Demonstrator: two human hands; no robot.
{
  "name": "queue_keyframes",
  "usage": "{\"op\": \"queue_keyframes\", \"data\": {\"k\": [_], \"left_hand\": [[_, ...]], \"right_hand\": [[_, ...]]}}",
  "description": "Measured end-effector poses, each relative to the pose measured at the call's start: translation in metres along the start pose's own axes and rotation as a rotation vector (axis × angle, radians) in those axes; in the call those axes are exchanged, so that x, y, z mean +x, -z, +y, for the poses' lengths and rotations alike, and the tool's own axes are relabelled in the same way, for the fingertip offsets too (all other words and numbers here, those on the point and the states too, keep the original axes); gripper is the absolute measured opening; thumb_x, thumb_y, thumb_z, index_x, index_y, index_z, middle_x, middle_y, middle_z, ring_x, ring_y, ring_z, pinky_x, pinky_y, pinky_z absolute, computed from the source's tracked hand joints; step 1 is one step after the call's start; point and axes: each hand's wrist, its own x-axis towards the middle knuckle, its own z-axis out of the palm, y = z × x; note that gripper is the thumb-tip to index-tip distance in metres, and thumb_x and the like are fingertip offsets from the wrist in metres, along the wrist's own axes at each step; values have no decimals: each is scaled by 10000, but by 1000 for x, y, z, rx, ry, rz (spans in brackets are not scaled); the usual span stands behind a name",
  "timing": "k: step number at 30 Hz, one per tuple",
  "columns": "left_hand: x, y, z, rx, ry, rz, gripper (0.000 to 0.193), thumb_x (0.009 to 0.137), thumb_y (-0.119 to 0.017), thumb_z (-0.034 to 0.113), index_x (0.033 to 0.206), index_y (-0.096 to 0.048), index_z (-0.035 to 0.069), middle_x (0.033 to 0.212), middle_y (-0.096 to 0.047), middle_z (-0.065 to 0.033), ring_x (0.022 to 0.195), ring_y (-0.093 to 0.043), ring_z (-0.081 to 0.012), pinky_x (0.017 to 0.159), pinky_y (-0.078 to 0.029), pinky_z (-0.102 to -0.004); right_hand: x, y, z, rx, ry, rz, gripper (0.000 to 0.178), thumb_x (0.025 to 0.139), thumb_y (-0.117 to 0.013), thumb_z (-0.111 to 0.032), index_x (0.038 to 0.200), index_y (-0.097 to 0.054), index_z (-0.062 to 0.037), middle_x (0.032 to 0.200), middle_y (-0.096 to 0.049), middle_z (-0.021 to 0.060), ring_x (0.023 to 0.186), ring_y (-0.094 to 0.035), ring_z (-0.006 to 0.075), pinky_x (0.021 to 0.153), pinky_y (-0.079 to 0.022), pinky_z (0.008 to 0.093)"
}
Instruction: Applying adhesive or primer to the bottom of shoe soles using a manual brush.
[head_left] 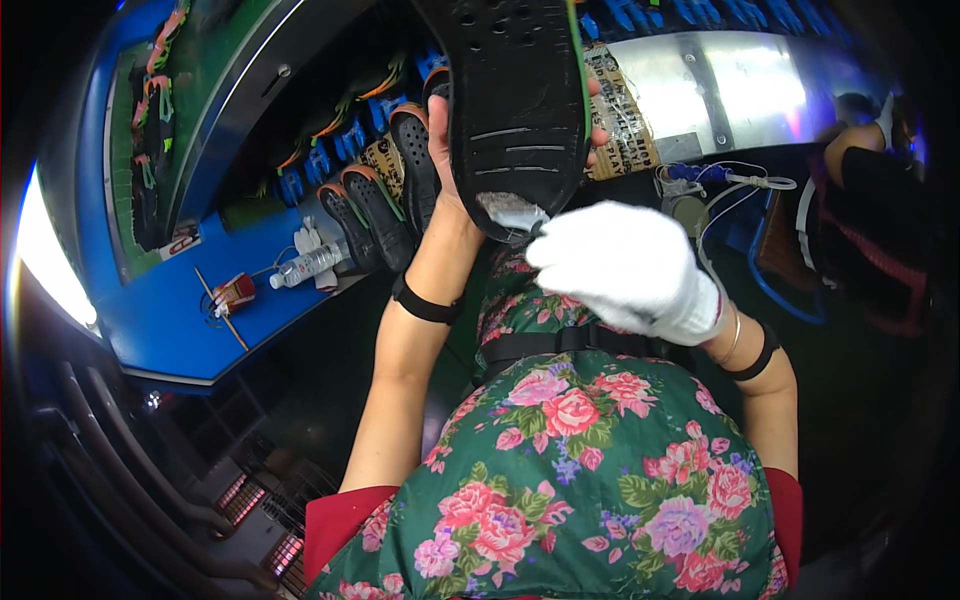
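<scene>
My bare left hand [441, 150] grips a large black shoe sole [518, 110] from behind. Its thumb wraps the left edge and fingertips show past the right edge. Small holes dot the sole's far part, short grooves cross it lower down, and a thin green line runs along its right edge. In a white glove, my right hand [625, 265] is closed at the sole's near end. It pinches what looks like a small brush [520, 216] with pale bristles, pressed against the sole beside a greyish patch. The glove hides most of the handle.
Dark soles with orange rims [378, 205] stand to the left, near a clear plastic bottle [308, 264] and a red container [234, 294] with a stick on a blue table [165, 325]. Behind are a metal panel [715, 90] and taped cardboard [618, 115]. Another person [865, 170] is at far right.
</scene>
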Motion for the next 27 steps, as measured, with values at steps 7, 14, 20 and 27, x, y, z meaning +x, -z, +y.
{"op": "queue_keyframes", "data": {"k": [7,14,20,27], "left_hand": [[-16,14,19,229,133,313,1175,810,-660,756,1619,-209,31,1562,-303,-382,1285,-529,-556,1036,-520,-604],[-15,12,31,127,179,533,501,998,-594,357,1320,-650,-23,1254,-704,-211,1084,-729,-307,982,-591,-427],[-19,12,40,112,104,446,513,990,-608,374,1325,-650,-12,1250,-707,-208,1077,-732,-307,974,-594,-420],[-24,-5,10,-145,82,484,829,979,-515,614,1551,-404,25,1502,-503,-262,1305,-580,-416,1095,-482,-570]], "right_hand": [[10,10,-4,367,-159,-55,230,760,-818,-53,975,-813,-137,1014,-790,51,975,-751,253,839,-590,354],[-3,-7,-8,-1,44,-190,269,848,-737,-83,1116,-763,-63,1098,-768,96,1011,-736,285,858,-603,398],[17,-1,-3,208,-182,-34,228,741,-820,4,946,-791,-92,984,-787,94,946,-756,282,825,-598,372],[16,8,8,319,-455,105,124,793,-798,17,911,-795,-17,977,-783,124,902,-756,214,827,-591,321]]}}
